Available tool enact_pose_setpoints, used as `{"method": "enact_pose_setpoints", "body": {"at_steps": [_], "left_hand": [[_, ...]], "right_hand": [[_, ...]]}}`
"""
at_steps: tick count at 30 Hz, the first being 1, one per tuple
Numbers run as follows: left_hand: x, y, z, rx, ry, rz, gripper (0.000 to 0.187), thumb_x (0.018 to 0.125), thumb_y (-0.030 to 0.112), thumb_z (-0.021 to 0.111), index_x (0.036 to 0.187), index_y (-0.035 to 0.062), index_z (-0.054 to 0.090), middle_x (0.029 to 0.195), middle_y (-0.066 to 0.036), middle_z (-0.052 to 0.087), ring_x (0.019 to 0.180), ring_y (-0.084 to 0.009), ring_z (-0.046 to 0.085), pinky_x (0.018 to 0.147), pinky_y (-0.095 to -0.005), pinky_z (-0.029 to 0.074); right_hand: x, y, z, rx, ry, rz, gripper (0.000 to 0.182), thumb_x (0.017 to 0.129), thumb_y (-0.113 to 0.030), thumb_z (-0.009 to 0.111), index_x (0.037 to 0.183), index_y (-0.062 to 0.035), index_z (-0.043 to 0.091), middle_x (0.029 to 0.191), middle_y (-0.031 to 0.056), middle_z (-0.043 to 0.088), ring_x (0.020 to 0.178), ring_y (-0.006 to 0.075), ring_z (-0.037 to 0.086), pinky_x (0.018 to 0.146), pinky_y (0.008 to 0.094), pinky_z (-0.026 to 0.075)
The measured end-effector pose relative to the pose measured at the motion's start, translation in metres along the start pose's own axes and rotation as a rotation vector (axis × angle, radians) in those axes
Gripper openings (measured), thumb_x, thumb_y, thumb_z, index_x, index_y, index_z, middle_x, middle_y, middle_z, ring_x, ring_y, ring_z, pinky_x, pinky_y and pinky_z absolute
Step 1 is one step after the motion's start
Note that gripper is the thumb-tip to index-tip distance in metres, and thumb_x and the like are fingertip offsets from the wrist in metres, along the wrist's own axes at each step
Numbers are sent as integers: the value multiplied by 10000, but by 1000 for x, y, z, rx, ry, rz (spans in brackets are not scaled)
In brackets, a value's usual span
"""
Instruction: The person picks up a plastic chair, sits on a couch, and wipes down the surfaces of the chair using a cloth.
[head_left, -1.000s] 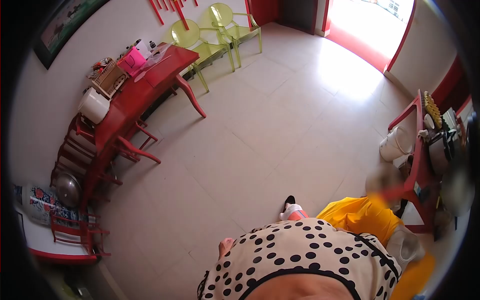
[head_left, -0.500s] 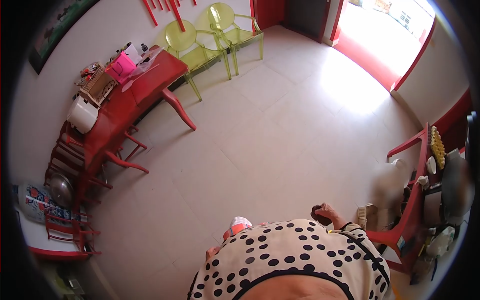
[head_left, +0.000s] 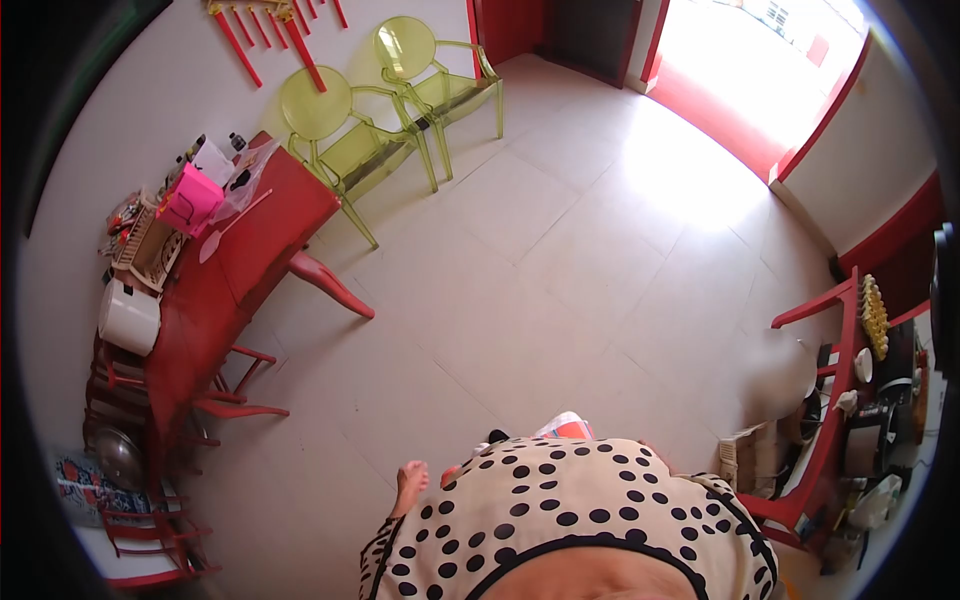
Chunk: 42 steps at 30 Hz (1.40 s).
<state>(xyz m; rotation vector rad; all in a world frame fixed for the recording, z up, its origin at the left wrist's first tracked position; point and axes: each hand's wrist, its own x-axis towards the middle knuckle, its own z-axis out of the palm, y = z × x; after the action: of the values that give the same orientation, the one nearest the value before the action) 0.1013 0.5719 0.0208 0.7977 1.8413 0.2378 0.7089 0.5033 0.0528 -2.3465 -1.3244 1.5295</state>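
Observation:
My left hand (head_left: pixel 411 478) hangs low in front of me, left of my polka-dot top (head_left: pixel 560 480). Its fingers look loosely bent, and nothing shows in them. Bare tiled floor lies beyond it, and it touches no object. My right hand is hidden behind the top, so whatever it holds cannot be seen. A patch of orange-and-white checked cloth (head_left: pixel 568 426) shows past the hem.
On the left stands a long red table (head_left: pixel 270 225) with a white pot (head_left: pixel 130 315), a pink bag (head_left: pixel 190 200) and a basket. Green chairs (head_left: pixel 365 155) line the wall. A red shelf (head_left: pixel 835 400) with kitchenware is on the right. A bright doorway (head_left: pixel 750 90) opens at the back.
My left hand has swung forward into fuller view. My right hand, which held a dark brown object, has dropped out of sight behind the top. The room has shifted as I move forward.

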Motion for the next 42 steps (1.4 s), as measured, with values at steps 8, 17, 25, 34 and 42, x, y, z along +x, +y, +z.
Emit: {"method": "enact_pose_setpoints", "body": {"at_steps": [8,17,25,34,42], "left_hand": [[150,261,12,-186,-17,187,330,940,316,627,1158,69,648,874,-40,683,685,-119,643,558,-258,543],[143,327,56,-9,-109,125,359,905,337,632,1148,73,655,901,-37,683,719,-151,646,603,-293,545],[263,318,33,581,-147,360,257,847,280,635,886,31,683,810,-115,672,683,-176,639,653,-321,528],[479,596,-30,-42,23,154,337,864,292,687,1110,62,680,736,-16,638,583,-107,579,463,-262,490],[598,913,-34,-164,129,541,639,830,320,776,1309,-30,539,1132,-184,675,1017,-225,643,891,-341,517]], "right_hand": [[70,-12,-46,73,-58,236,410,741,-365,654,808,38,686,716,231,659,670,312,682,615,415,530],[225,-117,-208,-107,12,9,423,736,-371,658,816,44,684,705,226,652,662,291,678,619,409,528],[364,-283,-342,-35,283,-131,417,723,-335,637,839,62,690,777,282,660,713,399,679,629,446,535],[414,-327,-298,100,125,130,447,709,-360,661,868,55,704,787,258,680,732,358,688,668,427,529],[444,-343,-310,212,14,376,438,706,-368,660,876,33,711,785,229,687,714,338,683,639,430,519]]}}
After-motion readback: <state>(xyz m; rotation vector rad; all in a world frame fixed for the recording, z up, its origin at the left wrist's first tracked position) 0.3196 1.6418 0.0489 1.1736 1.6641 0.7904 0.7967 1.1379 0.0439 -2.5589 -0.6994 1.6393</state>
